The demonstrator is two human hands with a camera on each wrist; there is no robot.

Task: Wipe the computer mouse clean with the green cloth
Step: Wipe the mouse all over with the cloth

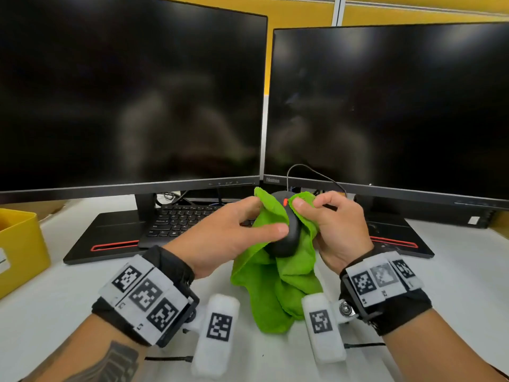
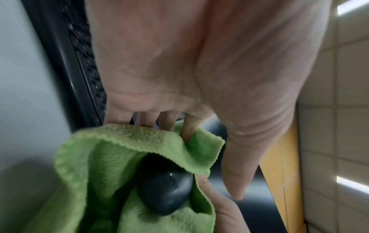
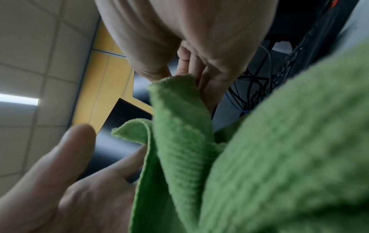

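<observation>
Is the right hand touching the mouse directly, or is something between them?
In the head view, green cloth lies between the right hand and the black mouse. The left hand's thumb rests bare on it.

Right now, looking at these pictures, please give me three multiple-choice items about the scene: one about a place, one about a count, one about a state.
1. Where is the computer mouse?
A. Flat on the keyboard
B. Held above the desk, wrapped partly in the green cloth
C. Inside the yellow box

2. How many monitors stand behind the hands?
A. One
B. Two
C. Three

3. What state are the monitor screens in?
A. Dark
B. Showing a text page
C. Showing a video

Answers:
1 B: the left hand and right hand hold the mouse in the cloth, clear of the desk.
2 B: the left monitor and the right monitor stand side by side.
3 A: both screens are black, with only faint reflections.
</observation>
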